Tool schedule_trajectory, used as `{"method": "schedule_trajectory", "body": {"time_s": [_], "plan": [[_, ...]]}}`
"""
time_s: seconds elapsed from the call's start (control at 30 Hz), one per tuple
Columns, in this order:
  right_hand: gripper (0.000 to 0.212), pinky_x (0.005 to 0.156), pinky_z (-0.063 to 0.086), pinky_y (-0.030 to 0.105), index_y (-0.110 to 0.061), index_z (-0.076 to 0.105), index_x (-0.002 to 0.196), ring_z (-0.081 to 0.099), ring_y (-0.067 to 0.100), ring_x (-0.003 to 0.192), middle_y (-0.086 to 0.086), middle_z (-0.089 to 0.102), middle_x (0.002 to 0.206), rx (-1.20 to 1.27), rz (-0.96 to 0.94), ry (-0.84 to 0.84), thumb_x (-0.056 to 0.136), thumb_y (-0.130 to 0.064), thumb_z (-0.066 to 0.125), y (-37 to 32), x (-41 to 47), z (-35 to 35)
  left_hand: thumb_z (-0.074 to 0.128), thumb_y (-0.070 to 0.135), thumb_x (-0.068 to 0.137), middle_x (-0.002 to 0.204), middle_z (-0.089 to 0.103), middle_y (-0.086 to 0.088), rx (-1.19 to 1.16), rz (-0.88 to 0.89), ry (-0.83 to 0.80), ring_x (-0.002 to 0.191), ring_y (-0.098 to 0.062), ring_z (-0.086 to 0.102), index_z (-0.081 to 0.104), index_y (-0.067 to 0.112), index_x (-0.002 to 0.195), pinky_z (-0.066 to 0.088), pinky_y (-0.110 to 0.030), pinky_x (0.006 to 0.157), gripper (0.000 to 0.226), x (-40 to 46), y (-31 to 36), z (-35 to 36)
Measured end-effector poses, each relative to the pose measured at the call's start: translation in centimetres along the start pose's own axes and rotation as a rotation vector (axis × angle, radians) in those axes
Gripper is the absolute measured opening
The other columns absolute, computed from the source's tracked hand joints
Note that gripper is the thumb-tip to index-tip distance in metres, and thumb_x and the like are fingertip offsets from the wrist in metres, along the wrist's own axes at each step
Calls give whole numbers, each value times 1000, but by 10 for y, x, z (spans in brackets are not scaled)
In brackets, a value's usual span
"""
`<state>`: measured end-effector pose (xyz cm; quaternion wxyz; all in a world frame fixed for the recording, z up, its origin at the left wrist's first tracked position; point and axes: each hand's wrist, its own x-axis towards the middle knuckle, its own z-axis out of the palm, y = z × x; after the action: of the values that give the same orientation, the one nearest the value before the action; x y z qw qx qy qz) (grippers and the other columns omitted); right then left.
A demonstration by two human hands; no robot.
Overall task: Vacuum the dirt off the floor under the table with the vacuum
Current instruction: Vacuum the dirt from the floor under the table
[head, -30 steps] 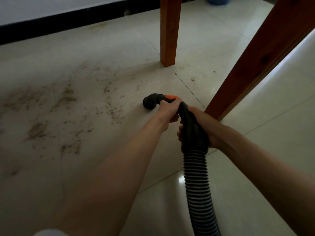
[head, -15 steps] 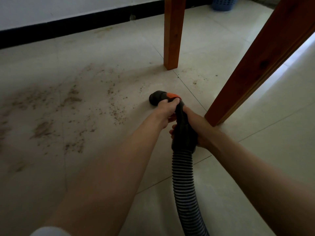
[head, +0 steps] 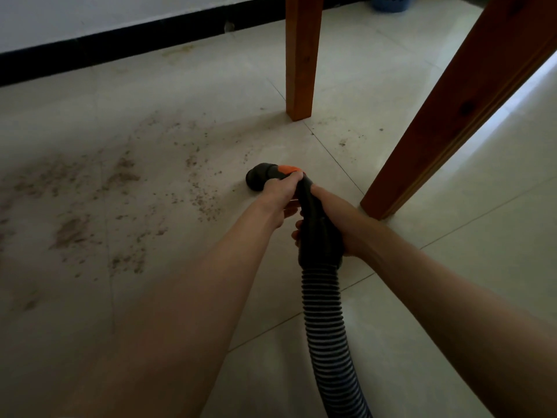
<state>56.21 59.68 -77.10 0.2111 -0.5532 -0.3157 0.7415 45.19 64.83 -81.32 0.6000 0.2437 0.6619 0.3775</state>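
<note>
I hold a black vacuum hose handle (head: 319, 233) with both hands. My left hand (head: 278, 196) grips it near the front, just behind an orange band (head: 287, 169). My right hand (head: 334, 218) wraps the thick part of the handle from the right side. The black nozzle (head: 258, 178) points down and left at the pale tiled floor. Brown dirt (head: 120, 182) lies scattered in patches and crumbs left of the nozzle, with a crumb trail (head: 205, 203) close by. The ribbed hose (head: 328, 333) runs back toward me.
Two orange-brown wooden table legs stand here: one leg (head: 300, 61) beyond the nozzle, another leg (head: 452, 116) slanting close on the right. A black skirting board (head: 120, 46) runs along the far wall. A blue basket (head: 391, 3) sits at the top edge.
The nozzle and both hands have slid a little forward and to the left across the floor, nearer the crumb trail. Both grips are unchanged.
</note>
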Motion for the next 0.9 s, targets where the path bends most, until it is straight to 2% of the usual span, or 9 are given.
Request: {"method": "schedule_trajectory", "body": {"time_s": [0.23,0.33,0.4,0.47,0.53,0.6,0.67,0.77,0.9], "plan": [[48,46,54,27,1,43,127,61,23,48,15,58,69,3,-51,-21,101,-39,38,14,-13,3,44,24,98,80,55,-8,113,-119,-25,76,-19,56,52,8,83,48,-30,84,23,-9,10,-1],[49,44,53,27,3,40,128,61,23,47,17,57,72,-22,-97,-6,101,-38,37,13,-11,-2,43,25,99,84,56,-8,113,-167,-61,73,-17,56,54,6,90,48,-25,69,24,-14,16,4],[47,55,57,33,2,43,121,64,28,56,19,60,79,-60,-148,60,100,-39,36,11,-10,-3,43,27,99,89,57,-8,119,-190,-90,75,-17,57,53,5,100,49,-24,62,24,-17,22,10],[49,77,57,47,0,49,110,66,36,78,22,64,94,-150,-195,139,94,-44,35,11,-8,-5,43,29,100,92,56,-8,143,-182,-96,79,-18,58,47,3,110,48,-26,57,28,-20,27,20],[42,84,54,49,-6,53,92,64,38,86,22,64,96,-190,-230,194,93,-44,35,11,-5,-6,41,28,100,96,56,-10,169,-128,-91,83,-21,59,43,2,119,48,-29,60,32,-22,33,31],[38,75,53,37,-10,51,80,62,30,78,15,62,86,-207,-273,248,97,-40,34,9,-7,-7,40,23,101,109,57,-16,209,-49,-70,93,-27,59,42,-1,123,49,-34,72,33,-28,41,40],[38,65,49,33,-8,52,89,58,24,70,9,59,81,-196,-316,278,99,-39,33,7,-10,-7,40,21,101,121,55,-21,221,-4,-69,102,-31,58,41,0,124,48,-37,79,32,-35,53,43],[39,53,43,25,-5,52,102,54,17,63,5,55,76,-165,-369,265,99,-39,33,-1,-15,-3,41,25,100,122,54,-22,232,13,-62,106,-32,57,40,6,121,49,-39,80,28,-47,70,42],[38,65,52,35,-7,52,100,61,26,72,11,60,85,-110,-389,244,98,-41,35,-6,-18,5,39,32,101,118,52,-17,274,17,-39,98,-26,56,38,7,130,48,-32,66,39,-51,77,39]]}}
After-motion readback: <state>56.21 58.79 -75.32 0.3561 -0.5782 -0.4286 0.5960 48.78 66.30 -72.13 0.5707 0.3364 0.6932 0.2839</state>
